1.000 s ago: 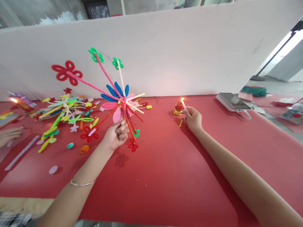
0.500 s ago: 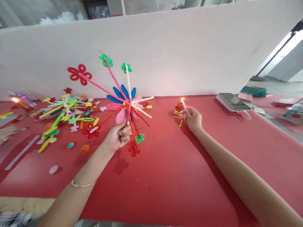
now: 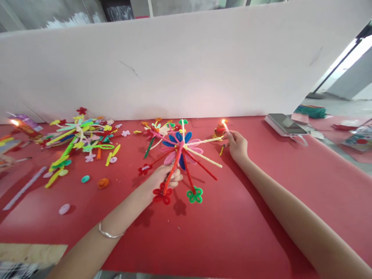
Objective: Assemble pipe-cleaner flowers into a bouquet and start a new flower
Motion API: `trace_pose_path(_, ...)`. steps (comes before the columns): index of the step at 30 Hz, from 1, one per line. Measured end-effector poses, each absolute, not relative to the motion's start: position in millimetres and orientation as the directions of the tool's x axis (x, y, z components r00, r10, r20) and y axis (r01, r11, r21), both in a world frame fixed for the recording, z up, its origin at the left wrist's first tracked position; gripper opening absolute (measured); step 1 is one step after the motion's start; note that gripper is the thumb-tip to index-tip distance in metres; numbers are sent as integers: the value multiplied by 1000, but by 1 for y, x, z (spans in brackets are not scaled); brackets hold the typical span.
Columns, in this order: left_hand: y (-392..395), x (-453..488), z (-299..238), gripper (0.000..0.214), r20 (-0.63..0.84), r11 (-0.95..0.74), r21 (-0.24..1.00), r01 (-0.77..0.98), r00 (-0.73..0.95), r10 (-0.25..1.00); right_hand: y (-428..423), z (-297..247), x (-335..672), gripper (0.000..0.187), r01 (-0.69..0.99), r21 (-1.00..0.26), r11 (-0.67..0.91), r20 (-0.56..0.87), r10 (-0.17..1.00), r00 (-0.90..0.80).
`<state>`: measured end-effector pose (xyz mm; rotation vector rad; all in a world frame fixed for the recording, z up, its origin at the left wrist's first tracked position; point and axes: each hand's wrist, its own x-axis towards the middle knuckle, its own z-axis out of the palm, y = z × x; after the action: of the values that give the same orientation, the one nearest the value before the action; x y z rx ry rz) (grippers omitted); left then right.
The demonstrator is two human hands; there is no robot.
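My left hand (image 3: 166,177) is closed round the underside of a pipe-cleaner flower (image 3: 181,145), held above the red table. Blue and pink petals ring its middle. Long red, pink and cream stems spread outward, several tipped with small red or green loop flowers; some cream and red stems end bare. On the right, my right hand (image 3: 238,147) pinches a pale stick that looks like a glue stick (image 3: 227,128), its tip at the flame of a small red candle (image 3: 221,129) in a gold holder. A short yellow twisted piece (image 3: 222,150) lies below that hand.
A pile of pipe-cleaner flowers (image 3: 78,131) lies at the left, with another flower bunch (image 3: 157,130) behind my left hand. Another person's hand (image 3: 6,161) and a second lit candle (image 3: 26,130) are far left. A phone (image 3: 286,123) rests at the right before the white board (image 3: 203,69).
My left hand has moved right and lowered and tilted the pipe-cleaner flower, bringing it closer to the candle. Another flower bunch behind it now shows. My right hand has stayed at the flame.
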<state>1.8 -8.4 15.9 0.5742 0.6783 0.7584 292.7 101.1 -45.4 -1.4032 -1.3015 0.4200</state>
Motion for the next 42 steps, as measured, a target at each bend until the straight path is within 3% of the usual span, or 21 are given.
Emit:
trace_pose_path(9, -28, 23, -3, 16, -432, 592, 782, -196, 515, 741, 103, -46, 294, 47, 450, -865, 222, 397, 852, 342)
trace_pose_path(14, -37, 23, 10, 17, -460, 575, 817, 45, 653, 602, 103, -46, 295, 44, 437, -870, 228, 396, 851, 345)
trace_pose_path(19, -35, 17, 12, 12, -562, 463, 819, 339, 636, 529, 103, -45, 295, 40, 431, -873, 228, 396, 847, 353)
trace_pose_path(26, -32, 9, 20, 19, -654, 285, 747, 601, 740, 155, 102, -44, 293, 36, 410, -885, 220, 382, 847, 371)
trace_pose_path(28, -32, 6, 27, 19, -657, 235, 746, 623, 746, 111, 102, -43, 293, 34, 415, -883, 221, 387, 843, 374)
trace_pose_path(31, -31, 0, 43, 18, -625, 170, 780, 602, 755, 196, 104, -44, 294, 34, 424, -877, 227, 396, 840, 371)
trace_pose_path(38, -23, -12, 59, 19, -361, 140, 911, 388, 586, 725, 106, -47, 296, 40, 420, -875, 242, 403, 844, 355)
trace_pose_path(42, -15, -14, 46, 16, -155, -93, 859, 503, 430, 889, 105, -46, 295, 45, 422, -874, 240, 403, 844, 355)
